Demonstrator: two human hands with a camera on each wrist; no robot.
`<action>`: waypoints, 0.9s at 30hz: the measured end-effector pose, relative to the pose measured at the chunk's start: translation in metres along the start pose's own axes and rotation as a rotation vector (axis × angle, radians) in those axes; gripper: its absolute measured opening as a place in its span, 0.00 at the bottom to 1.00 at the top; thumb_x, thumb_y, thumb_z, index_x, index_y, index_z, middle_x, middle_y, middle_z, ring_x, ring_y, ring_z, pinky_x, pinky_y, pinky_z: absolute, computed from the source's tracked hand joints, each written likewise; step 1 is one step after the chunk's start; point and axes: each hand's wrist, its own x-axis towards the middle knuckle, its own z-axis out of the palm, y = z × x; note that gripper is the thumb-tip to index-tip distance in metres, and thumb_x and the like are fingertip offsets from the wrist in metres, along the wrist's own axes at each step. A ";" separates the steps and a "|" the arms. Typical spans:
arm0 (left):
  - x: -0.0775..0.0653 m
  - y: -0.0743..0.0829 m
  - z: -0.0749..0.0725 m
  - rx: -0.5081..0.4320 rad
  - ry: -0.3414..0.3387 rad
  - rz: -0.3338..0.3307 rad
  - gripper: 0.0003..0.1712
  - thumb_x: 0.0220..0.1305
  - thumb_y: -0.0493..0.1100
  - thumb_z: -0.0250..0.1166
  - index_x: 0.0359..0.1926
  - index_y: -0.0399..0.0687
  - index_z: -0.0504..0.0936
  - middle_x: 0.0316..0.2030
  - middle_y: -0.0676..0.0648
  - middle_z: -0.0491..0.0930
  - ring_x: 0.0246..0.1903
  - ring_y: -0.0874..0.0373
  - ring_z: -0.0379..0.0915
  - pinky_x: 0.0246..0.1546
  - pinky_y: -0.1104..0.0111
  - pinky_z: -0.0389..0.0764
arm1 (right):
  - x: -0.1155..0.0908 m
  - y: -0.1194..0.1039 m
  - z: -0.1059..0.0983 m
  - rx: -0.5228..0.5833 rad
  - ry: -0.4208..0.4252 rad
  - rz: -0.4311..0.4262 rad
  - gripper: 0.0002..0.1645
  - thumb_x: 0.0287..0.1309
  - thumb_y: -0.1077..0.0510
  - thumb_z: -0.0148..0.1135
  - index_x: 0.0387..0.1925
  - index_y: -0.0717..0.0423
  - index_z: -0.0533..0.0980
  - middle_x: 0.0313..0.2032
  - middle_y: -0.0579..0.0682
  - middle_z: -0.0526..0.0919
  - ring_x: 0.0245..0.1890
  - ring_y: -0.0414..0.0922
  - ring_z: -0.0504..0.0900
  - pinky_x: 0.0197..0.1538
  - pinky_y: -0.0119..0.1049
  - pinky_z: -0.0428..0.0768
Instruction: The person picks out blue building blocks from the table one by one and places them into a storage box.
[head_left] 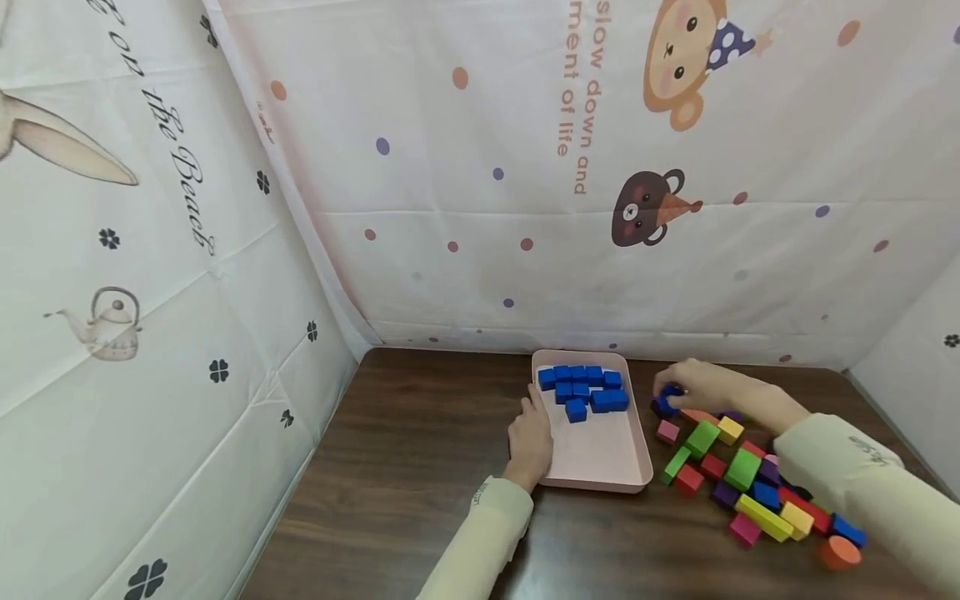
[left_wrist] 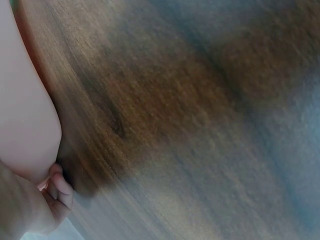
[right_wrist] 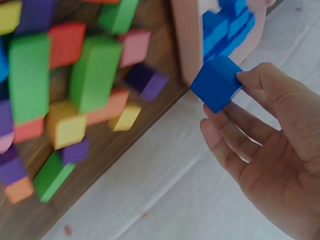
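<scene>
Thumb and fingertips of my right hand [right_wrist: 280, 135] pinch a blue cube [right_wrist: 216, 84] in the right wrist view. Seen from the head, that hand [head_left: 697, 385] is just right of a pale pink tray [head_left: 592, 458], over the far end of a block pile. Several blue blocks [head_left: 576, 411] lie in the far half of the tray. My left hand [head_left: 530, 440] grips the tray's left side, with the index finger along the rim. In the left wrist view, its curled fingers [left_wrist: 62, 187] show at the tray's side [left_wrist: 27, 105].
Right of the tray, mixed blocks spread over the dark wooden table [head_left: 405, 450]: green blocks [head_left: 742, 469], red, yellow and purple ones, and an orange round piece [head_left: 840, 552]. Among them lies a blue block [head_left: 766, 495]. Printed cloth [head_left: 450, 275] hangs behind the table and at its sides.
</scene>
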 end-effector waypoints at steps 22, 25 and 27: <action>0.003 0.003 -0.001 0.006 0.025 -0.005 0.45 0.66 0.46 0.70 0.78 0.44 0.57 0.58 0.43 0.79 0.23 0.59 0.76 0.34 0.68 0.87 | 0.073 -0.060 0.049 -0.116 -0.131 0.027 0.11 0.58 0.62 0.73 0.44 0.53 0.84 0.43 0.53 0.87 0.41 0.47 0.82 0.52 0.51 0.86; 0.002 0.002 0.000 0.016 0.033 -0.006 0.44 0.68 0.46 0.69 0.78 0.45 0.57 0.57 0.44 0.79 0.23 0.60 0.76 0.34 0.69 0.86 | 0.080 -0.061 0.056 -0.090 -0.160 0.046 0.10 0.58 0.62 0.73 0.43 0.54 0.84 0.42 0.53 0.88 0.40 0.47 0.82 0.53 0.50 0.86; 0.001 0.000 -0.001 0.024 0.029 -0.007 0.43 0.69 0.47 0.68 0.78 0.45 0.58 0.56 0.44 0.79 0.22 0.60 0.74 0.33 0.69 0.86 | 0.083 -0.061 0.058 -0.088 -0.174 0.054 0.10 0.58 0.62 0.73 0.42 0.53 0.85 0.41 0.53 0.87 0.39 0.47 0.82 0.53 0.49 0.86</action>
